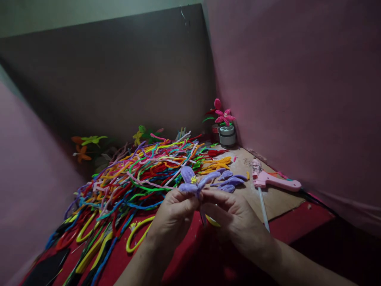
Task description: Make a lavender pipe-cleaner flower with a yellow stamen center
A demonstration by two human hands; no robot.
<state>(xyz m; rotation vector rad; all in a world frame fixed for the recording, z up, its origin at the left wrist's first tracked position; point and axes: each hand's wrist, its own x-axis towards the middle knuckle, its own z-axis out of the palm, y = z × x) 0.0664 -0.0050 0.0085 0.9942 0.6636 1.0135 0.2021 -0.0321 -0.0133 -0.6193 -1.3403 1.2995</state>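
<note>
A purple fuzzy flower (188, 175) with a yellow centre is held upright between both hands, its petals above the fingertips. My left hand (177, 214) pinches the flower's base from the left. My right hand (235, 216) pinches the same base from the right, its fingers touching the stem just below the petals. Part of the stem is hidden by the fingers. Just beyond my right hand, several loose purple petals (229, 184) lie on a brown board (248, 198).
A big pile of colourful pipe cleaners (149, 167) covers the middle left. A pink glue gun (276, 182) lies on the right. Behind stands a small pot (227, 137) with a pink flower. Yellow-handled scissors (127, 242) and pliers (92, 254) rest on the red surface (190, 246).
</note>
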